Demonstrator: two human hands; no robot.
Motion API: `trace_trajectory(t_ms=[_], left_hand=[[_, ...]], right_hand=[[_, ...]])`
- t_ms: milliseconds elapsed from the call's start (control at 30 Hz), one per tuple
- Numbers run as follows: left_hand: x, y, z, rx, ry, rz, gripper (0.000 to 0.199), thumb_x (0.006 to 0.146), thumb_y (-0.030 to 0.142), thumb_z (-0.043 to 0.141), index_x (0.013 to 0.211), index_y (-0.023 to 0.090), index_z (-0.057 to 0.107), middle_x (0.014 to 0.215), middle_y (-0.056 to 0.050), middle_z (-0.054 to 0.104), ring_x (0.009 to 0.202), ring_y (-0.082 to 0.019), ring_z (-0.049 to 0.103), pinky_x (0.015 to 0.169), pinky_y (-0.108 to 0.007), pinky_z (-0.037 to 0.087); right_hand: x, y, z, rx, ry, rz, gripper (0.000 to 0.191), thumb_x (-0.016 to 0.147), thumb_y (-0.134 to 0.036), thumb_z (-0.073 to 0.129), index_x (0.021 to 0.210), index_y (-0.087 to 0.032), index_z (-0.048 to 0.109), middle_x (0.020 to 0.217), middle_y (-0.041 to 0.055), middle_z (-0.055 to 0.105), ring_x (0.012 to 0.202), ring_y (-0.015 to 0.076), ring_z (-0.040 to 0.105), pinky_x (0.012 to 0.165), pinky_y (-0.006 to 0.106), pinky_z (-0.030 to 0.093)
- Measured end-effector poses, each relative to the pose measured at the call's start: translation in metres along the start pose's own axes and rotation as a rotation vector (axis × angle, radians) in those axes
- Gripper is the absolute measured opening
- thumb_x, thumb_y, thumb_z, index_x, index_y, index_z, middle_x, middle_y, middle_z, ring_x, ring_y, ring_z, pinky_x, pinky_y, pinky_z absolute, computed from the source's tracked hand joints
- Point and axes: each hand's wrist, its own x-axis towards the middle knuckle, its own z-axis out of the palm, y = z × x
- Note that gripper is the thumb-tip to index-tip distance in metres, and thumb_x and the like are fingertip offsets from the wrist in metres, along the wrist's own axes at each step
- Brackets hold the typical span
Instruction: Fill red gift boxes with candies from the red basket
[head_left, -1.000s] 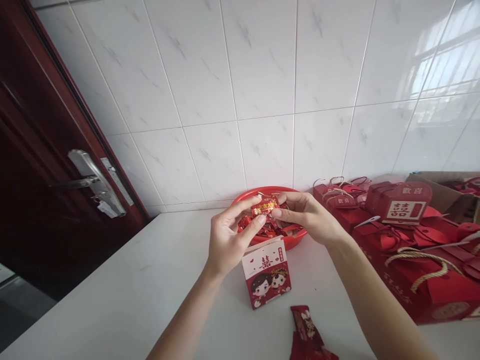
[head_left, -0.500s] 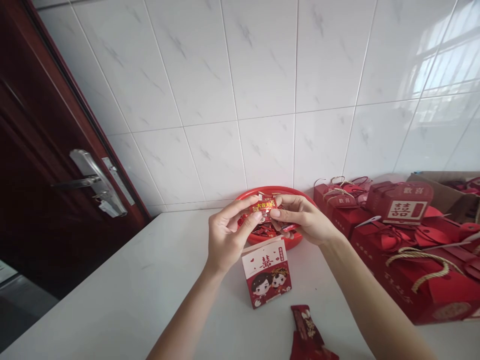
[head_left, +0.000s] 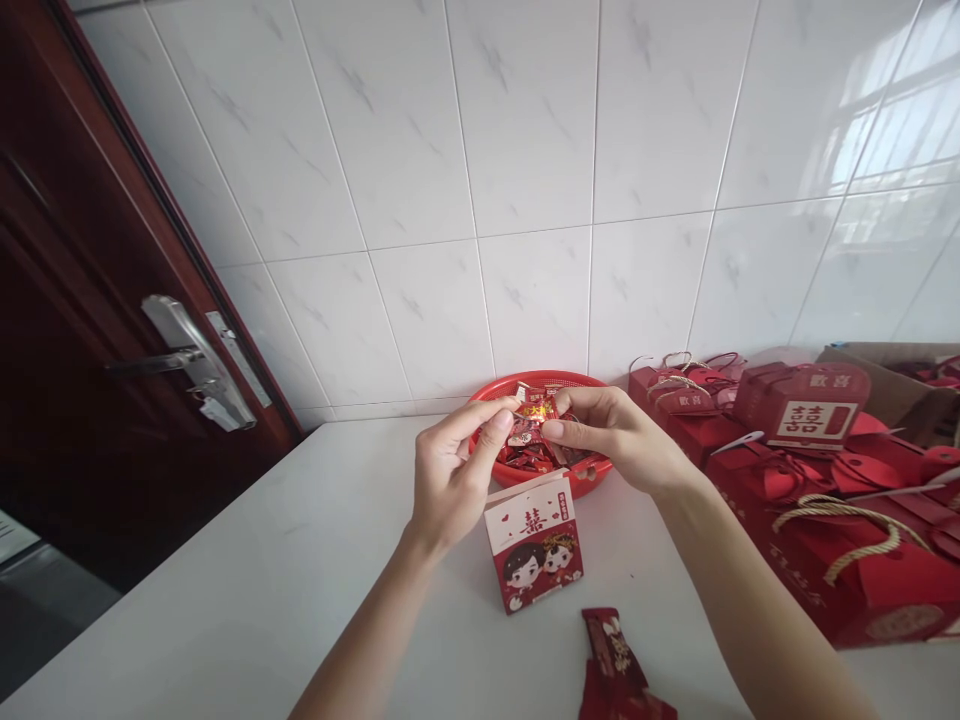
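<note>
A red wrapped candy [head_left: 537, 412] with yellow lettering is held up between my two hands, over the red plastic basket [head_left: 487, 385]. My left hand [head_left: 457, 465] pinches the candy's left end between thumb and forefinger. My right hand [head_left: 622, 440] is closed on its right end. More wrapped candies [head_left: 529, 458] lie in the basket, partly hidden by my hands. Just below, a small paper gift box [head_left: 534, 550], white and red with two cartoon figures, stands upright, its top apart.
Two dark red wrapped packets [head_left: 619, 660] lie near the front of the white table [head_left: 300, 560]. Red gift boxes [head_left: 817, 520] with rope handles crowd the right side, a cardboard box [head_left: 885, 365] behind them. A tiled wall [head_left: 420, 330] backs the table; a door [head_left: 112, 250] is at left.
The candy between my fingers has turned and shows less of its lettering. My right hand has shifted slightly right, and its lower fingers have moved out of view.
</note>
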Motion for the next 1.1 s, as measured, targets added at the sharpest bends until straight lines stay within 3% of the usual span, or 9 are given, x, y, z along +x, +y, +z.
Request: trace_trajectory(t_ms=[133,367,600,767,1100], left_hand=[[-0.001,-0.001,0.0,0.061,-0.002,0.071,0.019,0.094,0.031,0.064,0.102,0.022,0.079,0.106,-0.004,0.079,0.1,-0.02,0.073,0.089,-0.029,0.058],[-0.002,-0.005,0.0,0.226,0.048,0.334,0.016,0.093,0.02,0.064,0.102,0.021,0.077,0.1,-0.003,0.079,0.091,-0.017,0.074,0.08,-0.027,0.061],[-0.001,-0.006,0.004,0.331,0.072,0.502,0.02,0.093,0.012,0.06,0.105,0.02,0.075,0.096,-0.004,0.077,0.087,-0.016,0.073,0.077,-0.028,0.059],[-0.001,-0.009,0.008,0.238,0.131,0.427,0.017,0.093,0.014,0.061,0.102,0.021,0.075,0.099,-0.006,0.073,0.095,-0.017,0.069,0.081,-0.03,0.059],[-0.005,0.002,0.013,-0.047,0.139,0.056,0.011,0.09,0.026,0.068,0.089,0.021,0.077,0.097,-0.004,0.077,0.093,-0.018,0.073,0.082,-0.028,0.061]], right_hand=[[0.0,0.002,-0.003,0.0,-0.011,0.018,0.026,0.079,-0.036,0.081,0.074,-0.018,0.063,0.065,-0.0036,0.056,0.059,0.009,0.052,0.056,0.023,0.048],[0.002,0.001,-0.003,0.022,-0.035,0.005,0.026,0.08,-0.035,0.08,0.073,-0.016,0.064,0.065,-0.0032,0.056,0.058,0.008,0.05,0.053,0.022,0.047],[0.002,0.005,0.006,-0.027,0.055,0.015,0.031,0.076,-0.039,0.082,0.075,-0.018,0.061,0.06,-0.0057,0.05,0.051,0.0067,0.043,0.042,0.019,0.037],[0.003,0.009,0.009,-0.022,0.115,-0.017,0.032,0.074,-0.038,0.084,0.072,-0.017,0.06,0.064,-0.0047,0.051,0.053,0.0064,0.044,0.044,0.019,0.038],[0.005,0.008,0.007,0.039,0.095,-0.001,0.034,0.068,-0.034,0.088,0.066,-0.017,0.058,0.061,-0.0058,0.05,0.051,0.0065,0.045,0.045,0.021,0.034]])
